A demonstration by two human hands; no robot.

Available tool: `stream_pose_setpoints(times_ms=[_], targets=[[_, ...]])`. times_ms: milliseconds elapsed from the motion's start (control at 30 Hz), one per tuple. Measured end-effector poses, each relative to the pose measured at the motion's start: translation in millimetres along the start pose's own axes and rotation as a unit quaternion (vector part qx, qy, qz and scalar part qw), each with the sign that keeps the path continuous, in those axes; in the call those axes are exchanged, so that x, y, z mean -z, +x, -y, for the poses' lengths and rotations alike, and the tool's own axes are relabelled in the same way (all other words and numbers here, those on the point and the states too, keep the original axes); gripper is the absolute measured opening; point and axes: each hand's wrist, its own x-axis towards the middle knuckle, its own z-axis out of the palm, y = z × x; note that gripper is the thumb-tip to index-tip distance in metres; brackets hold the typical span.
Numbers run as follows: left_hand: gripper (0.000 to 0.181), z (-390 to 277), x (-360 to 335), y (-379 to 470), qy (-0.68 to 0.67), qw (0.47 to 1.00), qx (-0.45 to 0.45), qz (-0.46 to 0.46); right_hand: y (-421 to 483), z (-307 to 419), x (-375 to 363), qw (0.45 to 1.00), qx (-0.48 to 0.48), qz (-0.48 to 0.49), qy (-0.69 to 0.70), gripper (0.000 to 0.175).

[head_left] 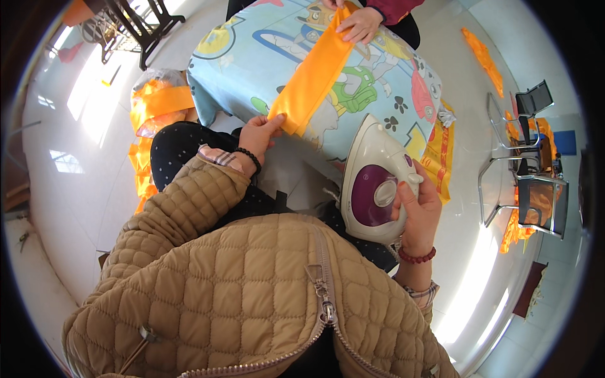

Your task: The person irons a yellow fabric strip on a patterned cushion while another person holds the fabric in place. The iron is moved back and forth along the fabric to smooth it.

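My left hand pinches the near end of an orange satin-like fabric strip between thumb and fingers. The strip runs diagonally over a light blue cartoon-print cloth that covers a table or board. At the far end, another person's hands hold the strip. In my right hand is a white and purple steam iron by its handle, its pointed tip towards the cloth's near right edge. The iron is raised to the right of the strip, apart from it. Its soleplate is mostly hidden.
A plastic bag with orange fabric stands on the floor left of the covered surface. A yellow printed bag lies beyond its right edge. Metal-framed chairs with orange cloth are at the right. A black metal stand is at the upper left.
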Motion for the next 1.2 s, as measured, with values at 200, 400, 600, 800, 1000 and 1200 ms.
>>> stream_pose_setpoints(times_ms=[200,400,600,800,1000,1200], targets=[[0.045,4,-11,-19,0.017,0.993,0.11,0.032,1,-1,1,1.0,0.005,0.002,-0.004,0.051],[0.036,7,-16,-29,-0.047,0.99,0.123,0.044,1,-2,1,1.0,0.004,0.002,0.002,0.052],[0.035,6,-14,-33,-0.037,0.991,0.123,0.04,0,-3,2,1.0,0.004,0.004,-0.002,0.052],[0.036,5,-14,-32,-0.025,0.989,0.139,0.037,0,-3,1,1.0,0.001,0.004,-0.005,0.052],[0.026,7,-15,-33,-0.06,0.987,0.142,0.045,0,-3,0,1.0,0.001,0.002,-0.005,0.052],[0.023,10,-14,-34,-0.089,0.986,0.133,0.052,-1,-2,-4,1.0,0.008,-0.012,-0.025,0.049]])
